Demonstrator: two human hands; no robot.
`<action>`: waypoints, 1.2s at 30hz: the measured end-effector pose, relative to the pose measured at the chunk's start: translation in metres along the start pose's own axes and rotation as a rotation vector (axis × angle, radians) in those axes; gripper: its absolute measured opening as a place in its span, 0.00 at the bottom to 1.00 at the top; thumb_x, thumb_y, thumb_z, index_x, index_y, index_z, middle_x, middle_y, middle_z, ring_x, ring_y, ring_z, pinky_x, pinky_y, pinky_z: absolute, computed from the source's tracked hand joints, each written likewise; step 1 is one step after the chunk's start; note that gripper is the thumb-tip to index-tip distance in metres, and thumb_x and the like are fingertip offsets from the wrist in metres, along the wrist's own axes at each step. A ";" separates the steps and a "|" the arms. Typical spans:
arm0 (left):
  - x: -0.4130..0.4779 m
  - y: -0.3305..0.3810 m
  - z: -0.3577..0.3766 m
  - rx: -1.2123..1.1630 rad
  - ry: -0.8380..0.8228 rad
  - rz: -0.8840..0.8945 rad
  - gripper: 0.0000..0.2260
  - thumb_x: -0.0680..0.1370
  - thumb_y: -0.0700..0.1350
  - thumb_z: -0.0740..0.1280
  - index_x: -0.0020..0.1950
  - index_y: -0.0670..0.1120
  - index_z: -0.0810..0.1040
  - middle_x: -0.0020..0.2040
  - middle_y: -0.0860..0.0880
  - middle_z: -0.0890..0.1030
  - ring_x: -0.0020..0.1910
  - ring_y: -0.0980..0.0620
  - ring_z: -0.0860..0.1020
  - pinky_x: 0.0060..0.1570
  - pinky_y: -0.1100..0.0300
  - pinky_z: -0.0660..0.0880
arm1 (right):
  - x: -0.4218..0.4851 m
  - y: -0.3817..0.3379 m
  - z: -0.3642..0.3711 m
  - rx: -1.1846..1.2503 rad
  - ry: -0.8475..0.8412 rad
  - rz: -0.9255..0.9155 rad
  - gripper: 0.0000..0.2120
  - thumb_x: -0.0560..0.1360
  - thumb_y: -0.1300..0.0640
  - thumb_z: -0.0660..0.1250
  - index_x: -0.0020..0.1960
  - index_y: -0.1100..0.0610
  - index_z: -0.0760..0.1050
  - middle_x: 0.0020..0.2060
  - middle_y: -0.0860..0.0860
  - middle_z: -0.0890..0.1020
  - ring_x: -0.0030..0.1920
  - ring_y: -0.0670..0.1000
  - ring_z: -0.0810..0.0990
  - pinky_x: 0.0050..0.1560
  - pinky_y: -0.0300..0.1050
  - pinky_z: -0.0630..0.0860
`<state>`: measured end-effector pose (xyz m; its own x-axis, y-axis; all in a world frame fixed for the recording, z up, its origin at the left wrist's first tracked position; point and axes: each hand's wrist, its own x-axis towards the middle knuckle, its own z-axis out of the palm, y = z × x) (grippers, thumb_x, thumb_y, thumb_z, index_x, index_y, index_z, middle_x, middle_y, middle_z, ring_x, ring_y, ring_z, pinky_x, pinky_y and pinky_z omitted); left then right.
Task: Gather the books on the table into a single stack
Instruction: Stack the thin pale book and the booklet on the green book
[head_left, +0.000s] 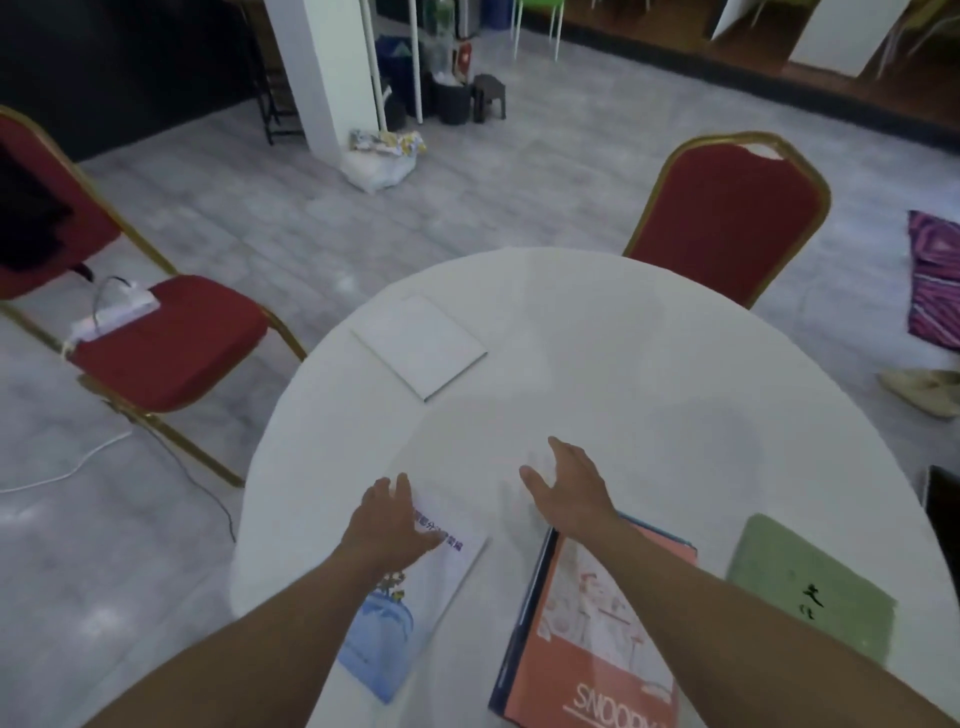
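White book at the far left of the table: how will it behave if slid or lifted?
The white book looks thin and lies flat, so it probably slides easily on the smooth table and won't roll or tip. Its edge is low against the tabletop, so getting fingers under it may be awkward; dragging it to the rim first may help. Being so thin, it is likely light and may flex.

Bare forearms, sleeveless, ringless hands (395, 525)

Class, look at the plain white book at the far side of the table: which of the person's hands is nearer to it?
Left. The left hand lies below the white book; the right hand is farther right.
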<state>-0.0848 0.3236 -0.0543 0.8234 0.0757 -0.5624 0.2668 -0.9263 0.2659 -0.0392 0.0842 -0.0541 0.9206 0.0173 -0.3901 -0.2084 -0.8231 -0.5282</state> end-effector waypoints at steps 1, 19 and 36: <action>0.002 -0.006 0.003 0.013 -0.024 0.005 0.47 0.72 0.62 0.69 0.79 0.41 0.49 0.77 0.40 0.54 0.77 0.42 0.55 0.73 0.51 0.58 | 0.008 -0.007 0.005 -0.002 -0.008 -0.010 0.35 0.81 0.39 0.59 0.81 0.56 0.55 0.79 0.54 0.60 0.79 0.54 0.57 0.78 0.51 0.56; 0.099 -0.059 -0.043 -0.066 0.124 0.001 0.47 0.68 0.59 0.74 0.77 0.43 0.53 0.70 0.42 0.60 0.68 0.41 0.62 0.65 0.50 0.65 | 0.125 -0.107 0.058 -0.123 -0.016 -0.168 0.38 0.78 0.44 0.66 0.80 0.58 0.55 0.80 0.53 0.55 0.80 0.52 0.52 0.78 0.50 0.53; 0.119 -0.074 -0.059 -0.320 0.139 -0.141 0.47 0.61 0.56 0.81 0.72 0.44 0.61 0.67 0.42 0.66 0.67 0.42 0.65 0.65 0.51 0.66 | 0.161 -0.149 0.089 -0.903 0.086 -0.450 0.24 0.73 0.71 0.43 0.59 0.65 0.73 0.51 0.57 0.75 0.52 0.60 0.75 0.51 0.51 0.74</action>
<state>0.0227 0.4228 -0.0951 0.8217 0.2644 -0.5049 0.5075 -0.7427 0.4369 0.1103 0.2598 -0.1053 0.8803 0.4200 -0.2208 0.4587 -0.8722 0.1696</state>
